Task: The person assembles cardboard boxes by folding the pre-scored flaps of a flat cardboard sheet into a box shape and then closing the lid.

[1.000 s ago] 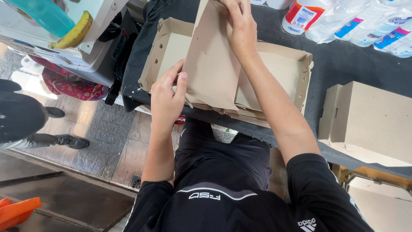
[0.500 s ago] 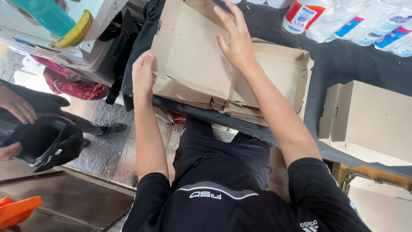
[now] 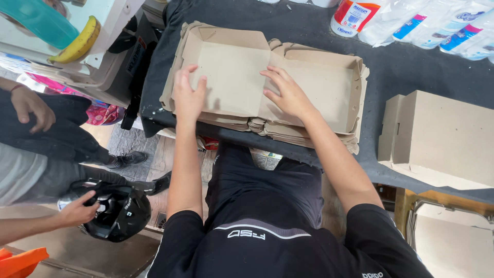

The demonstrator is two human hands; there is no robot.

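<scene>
A stack of flat brown cardboard box blanks (image 3: 314,77) lies on the dark cloth-covered table (image 3: 411,67). My left hand (image 3: 188,95) lies flat with fingers spread on the left half of the top blank, close to its near edge. My right hand (image 3: 288,92) presses flat on the middle of the same blank, beside its centre fold. Neither hand grips anything. The top blank lies folded down flat on the pile.
A folded-up cardboard box (image 3: 442,139) stands on the table at the right. Plastic-wrapped packs (image 3: 437,25) and a red-and-white tub (image 3: 352,15) line the far edge. At left, another person's hand (image 3: 77,210) holds a black helmet (image 3: 121,211); a banana (image 3: 80,44) lies on a shelf.
The raised cardboard panel has been pushed down flat onto the stack. Both my hands moved down with it. The person at left has come closer with the helmet.
</scene>
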